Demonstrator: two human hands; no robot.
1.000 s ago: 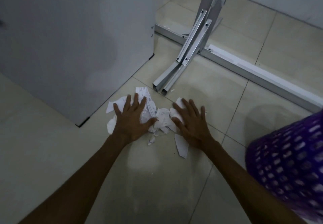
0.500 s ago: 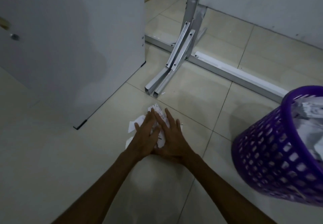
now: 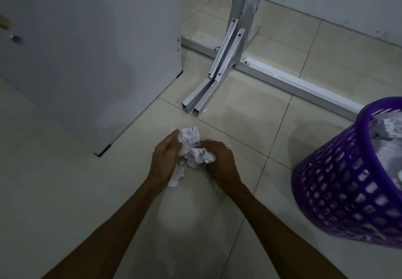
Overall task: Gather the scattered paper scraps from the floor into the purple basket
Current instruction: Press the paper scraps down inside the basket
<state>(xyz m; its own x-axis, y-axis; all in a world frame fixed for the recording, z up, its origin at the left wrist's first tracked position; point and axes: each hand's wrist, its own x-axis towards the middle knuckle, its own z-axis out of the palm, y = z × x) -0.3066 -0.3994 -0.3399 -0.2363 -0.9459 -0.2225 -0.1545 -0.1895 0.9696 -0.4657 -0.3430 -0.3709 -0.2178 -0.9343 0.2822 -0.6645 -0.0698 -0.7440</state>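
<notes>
A bundle of white paper scraps (image 3: 192, 148) is held between both hands just above the tiled floor. My left hand (image 3: 164, 161) cups its left side. On the other side my right hand (image 3: 219, 159) grips the bundle with curled fingers. A few scraps hang down below the left hand. The purple basket (image 3: 339, 191) stands at the right, perforated, with crumpled white paper inside. One tiny scrap (image 3: 204, 110) lies by the metal frame's feet.
A grey cabinet panel (image 3: 87, 50) stands at the left, its corner on the floor. A metal frame (image 3: 226, 52) with a long floor rail (image 3: 304, 85) runs behind the hands. A pale wall closes the back.
Both hands swept the spread scraps together on the floor, then turned inward and lifted them as one bundle. The view shifted, bringing the basket further into sight.
</notes>
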